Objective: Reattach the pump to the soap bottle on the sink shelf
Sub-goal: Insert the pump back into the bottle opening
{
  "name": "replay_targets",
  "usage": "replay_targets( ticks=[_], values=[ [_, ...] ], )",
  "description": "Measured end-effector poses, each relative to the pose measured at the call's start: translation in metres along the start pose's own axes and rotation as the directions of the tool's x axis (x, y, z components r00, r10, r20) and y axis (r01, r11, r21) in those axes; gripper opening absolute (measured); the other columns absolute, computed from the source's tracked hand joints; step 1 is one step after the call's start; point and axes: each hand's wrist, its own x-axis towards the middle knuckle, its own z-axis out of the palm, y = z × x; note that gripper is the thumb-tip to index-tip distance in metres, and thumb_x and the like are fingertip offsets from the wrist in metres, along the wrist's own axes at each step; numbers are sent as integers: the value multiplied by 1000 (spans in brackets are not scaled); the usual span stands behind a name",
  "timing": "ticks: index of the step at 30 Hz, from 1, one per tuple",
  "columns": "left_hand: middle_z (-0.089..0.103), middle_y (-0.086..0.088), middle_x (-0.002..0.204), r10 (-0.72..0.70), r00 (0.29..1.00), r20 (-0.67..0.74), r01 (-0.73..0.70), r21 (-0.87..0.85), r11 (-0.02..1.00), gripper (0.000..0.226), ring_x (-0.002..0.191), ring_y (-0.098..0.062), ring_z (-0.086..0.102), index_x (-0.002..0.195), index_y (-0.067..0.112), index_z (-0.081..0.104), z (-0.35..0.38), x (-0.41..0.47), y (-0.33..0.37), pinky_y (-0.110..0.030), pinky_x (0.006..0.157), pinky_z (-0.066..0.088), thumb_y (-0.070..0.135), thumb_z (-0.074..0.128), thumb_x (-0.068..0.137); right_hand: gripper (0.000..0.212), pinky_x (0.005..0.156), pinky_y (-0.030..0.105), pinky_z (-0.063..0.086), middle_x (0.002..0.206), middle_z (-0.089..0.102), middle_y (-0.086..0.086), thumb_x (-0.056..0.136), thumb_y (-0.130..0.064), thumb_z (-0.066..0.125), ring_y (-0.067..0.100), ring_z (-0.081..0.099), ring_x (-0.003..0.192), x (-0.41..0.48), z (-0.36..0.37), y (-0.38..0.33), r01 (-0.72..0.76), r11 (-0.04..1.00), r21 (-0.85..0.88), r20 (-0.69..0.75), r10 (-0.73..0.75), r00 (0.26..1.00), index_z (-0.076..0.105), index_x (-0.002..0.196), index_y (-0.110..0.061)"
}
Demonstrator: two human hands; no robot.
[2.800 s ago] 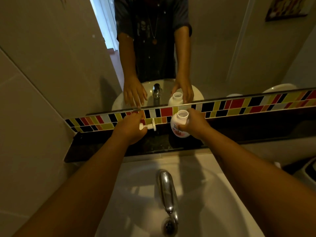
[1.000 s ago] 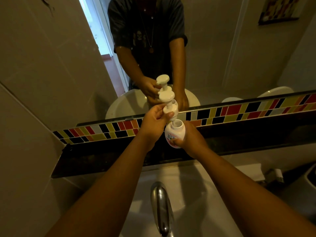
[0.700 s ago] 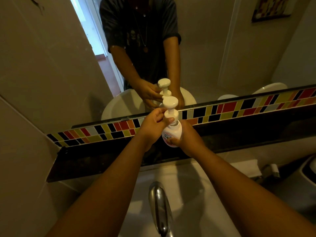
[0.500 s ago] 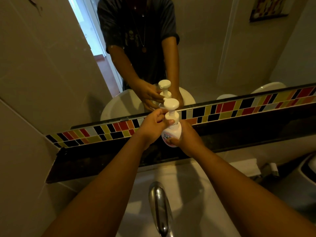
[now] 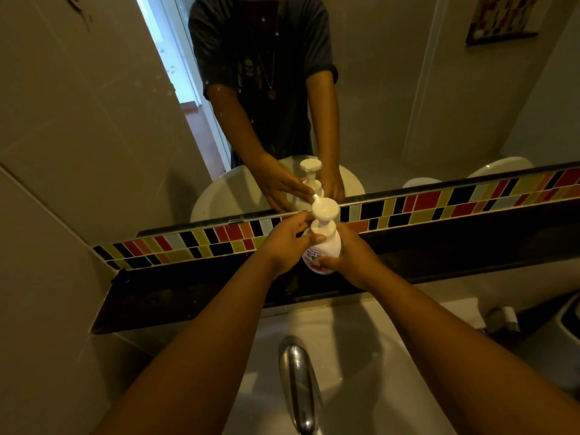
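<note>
Head view: pump (image 5: 325, 211) seated in soap bottle (image 5: 323, 251) on shelf (image 5: 188, 290).
Right hand (image 5: 351, 257): fingers wrap bottle, bracing it.
Left hand (image 5: 287, 243): fingers pinch pump collar, likely screwing.

Left hand (image 5: 284, 243) grips pump (image 5: 324, 215) collar; right hand (image 5: 351, 257) holds soap bottle (image 5: 323, 251) above dark shelf (image 5: 188, 296)

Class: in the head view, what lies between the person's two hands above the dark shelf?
The soap bottle with its pump, between left hand and right hand.

Shelf (image 5: 188, 296) bare beside bottle (image 5: 323, 249); faucet (image 5: 298, 372) juts below
</note>
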Motion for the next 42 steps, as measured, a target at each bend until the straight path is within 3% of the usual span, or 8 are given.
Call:
replay_targets(
  ticks=[4,11,19,25,29,33,37,42],
  values=[
    [51,-4,145,-23,999,29,23,1,1000,55,129,-23,51,143,24,40,-5,-2,-2,-40,104,45,22,61,91,73,101,48,46,133,54,9,69,-21,80,27,53,121,0,-14,-4,6,999,-52,138,1,990,41,131,-19],
    [50,-5,145,-32,999,33,31,26,999,60,130,-23,51,144,21,38,-12,-8,-5,-36,99,47,20,63,90,69,98,43,48,131,55,4,71,-19,78,22,54,118,5,-22,-9,20,998,-64,277,-2,961,42,129,-26],
    [55,-5,138,-80,997,23,81,-46,996,68,123,-21,55,139,15,45,-13,-16,-22,-27,88,53,12,76,79,79,106,53,41,137,51,1,69,-25,80,23,49,125,4,-21,-11,47,996,-74,339,-19,940,37,135,-31],
    [58,-9,135,-125,992,26,125,-17,992,68,119,-27,59,133,14,49,-15,-17,-30,-40,95,54,7,80,73,77,105,42,41,130,51,-4,71,-15,78,18,48,120,1,-25,-19,45,997,-57,409,-18,912,38,136,-30],
    [56,-8,137,-149,988,47,148,19,989,67,123,-28,56,134,16,48,-25,-18,-32,-46,100,50,8,78,75,84,107,48,38,149,41,-1,73,-25,77,24,37,136,1,-31,-26,72,996,-44,341,-53,939,31,142,-39],
    [57,-11,137,-148,988,51,145,63,987,66,123,-29,57,134,13,47,-33,-19,-32,-46,99,50,7,77,76,70,87,22,46,138,49,-6,79,-20,71,14,46,122,1,-26,-41,141,990,-8,320,-131,938,38,139,-32],
    [59,-11,134,-144,989,24,143,51,988,61,119,-29,60,131,13,49,-31,-21,-36,-47,96,53,8,77,77,61,99,46,48,137,54,7,80,-25,69,27,52,124,3,-11,-46,148,988,-35,287,-132,949,45,136,-25],
    [59,-10,132,-127,992,1,127,70,989,56,118,-28,60,128,17,50,-28,-23,-39,-48,95,53,12,76,78,57,97,39,46,136,55,9,79,-24,70,27,51,124,-3,0,-42,168,985,-45,130,-161,978,50,132,-20]
  ],
)
